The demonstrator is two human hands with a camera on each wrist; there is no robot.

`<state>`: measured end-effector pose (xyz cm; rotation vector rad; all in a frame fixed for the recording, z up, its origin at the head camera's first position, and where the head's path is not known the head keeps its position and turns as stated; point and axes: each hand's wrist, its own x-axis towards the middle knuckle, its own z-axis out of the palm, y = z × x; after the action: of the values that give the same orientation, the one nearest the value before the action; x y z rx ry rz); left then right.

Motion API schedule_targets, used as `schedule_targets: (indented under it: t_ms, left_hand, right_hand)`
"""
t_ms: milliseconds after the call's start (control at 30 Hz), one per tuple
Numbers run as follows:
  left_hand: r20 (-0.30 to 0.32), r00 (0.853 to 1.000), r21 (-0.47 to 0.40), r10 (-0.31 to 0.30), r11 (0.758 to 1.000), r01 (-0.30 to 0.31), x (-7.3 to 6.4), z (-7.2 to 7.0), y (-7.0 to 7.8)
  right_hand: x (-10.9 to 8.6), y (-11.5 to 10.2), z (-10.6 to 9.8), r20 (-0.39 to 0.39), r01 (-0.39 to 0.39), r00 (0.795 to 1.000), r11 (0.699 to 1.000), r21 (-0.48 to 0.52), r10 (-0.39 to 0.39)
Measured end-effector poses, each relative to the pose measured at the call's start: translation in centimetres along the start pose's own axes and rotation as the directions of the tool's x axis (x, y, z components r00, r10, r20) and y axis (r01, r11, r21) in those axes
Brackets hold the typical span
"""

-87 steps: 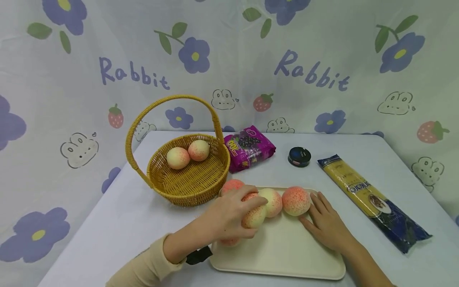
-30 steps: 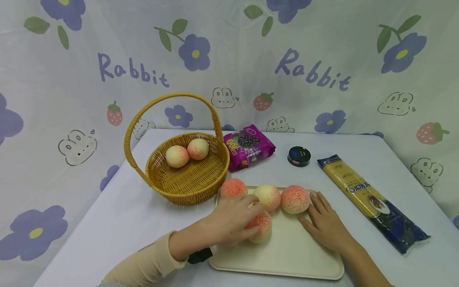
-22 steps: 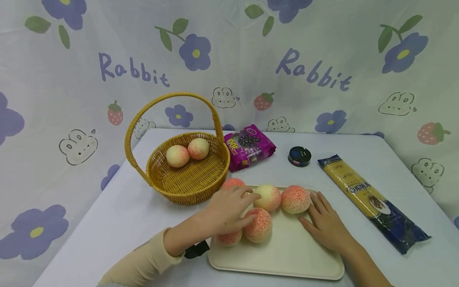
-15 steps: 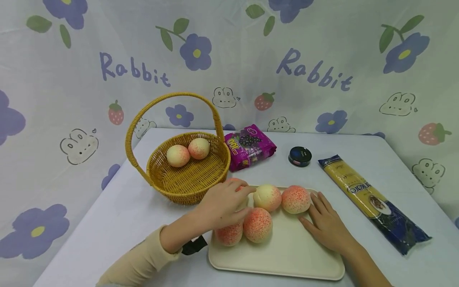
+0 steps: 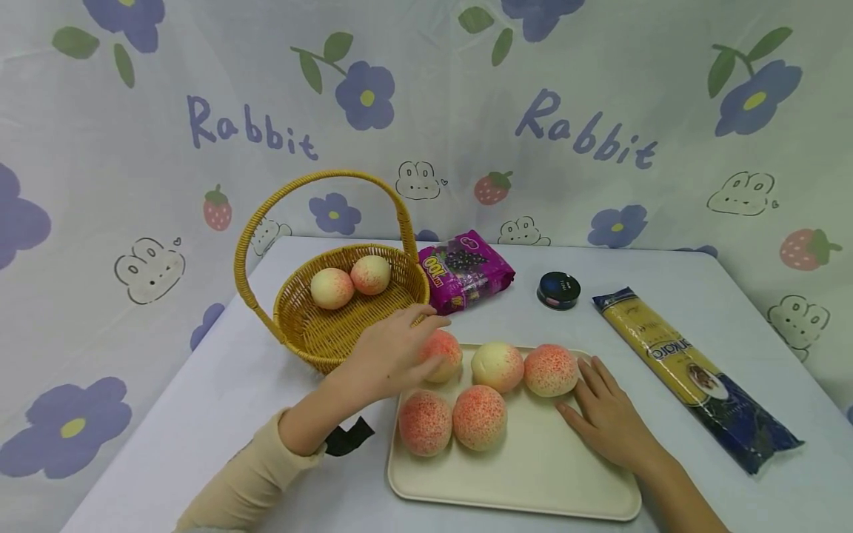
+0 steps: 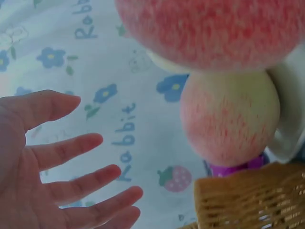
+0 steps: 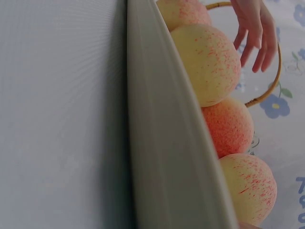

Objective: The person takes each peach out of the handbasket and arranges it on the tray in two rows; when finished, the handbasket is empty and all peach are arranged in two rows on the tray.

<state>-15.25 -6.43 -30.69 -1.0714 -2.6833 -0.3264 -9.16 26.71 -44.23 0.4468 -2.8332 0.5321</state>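
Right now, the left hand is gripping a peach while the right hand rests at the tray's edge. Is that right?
Not quite: the left hand holds nothing. The left wrist view shows its fingers spread, with nothing between them. The right hand does rest at the tray's edge.

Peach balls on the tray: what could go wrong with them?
The peach balls are round, so they might roll and bump each other if the tray tips. The left grip is right beside the back-left ball and could knock it off. The right grip lies at the tray's right edge; a push there might slide everything.
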Motion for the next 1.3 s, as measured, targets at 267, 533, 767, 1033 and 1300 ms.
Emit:
schedule_targets:
  t_ms: [267,533,767,1033,1300]
  left_hand:
    - [-0.047,0.995,0.000,-0.091,0.996,0.091,0.4,-1.5,-2.3]
    - [-0.027,0.983,-0.050,-0.182,0.982,0.180,1.0,-3.3,-4.2]
    - [0.010,0.957,-0.083,-0.291,0.953,0.291,2.1,-4.4,-5.8]
    - [0.046,0.938,-0.104,-0.342,0.933,0.345,3.6,-4.7,-7.9]
    - [0.131,0.918,-0.086,-0.374,0.918,0.386,5.2,-5.0,-9.7]
  right_hand:
    - [-0.1,-0.1,-0.2,0.006,-0.011,1.000,1.000,0.002,0.011]
    - [-0.1,0.1,0.0,0.003,-0.006,1.000,1.000,0.001,0.006]
    - [-0.1,0.1,0.0,0.030,-0.032,0.999,0.999,0.007,0.032]
    - [0.0,0.1,0.0,0.057,-0.053,0.997,0.999,0.009,0.053]
    - [0.0,0.0,0.0,0.044,-0.035,0.998,0.999,-0.010,0.036]
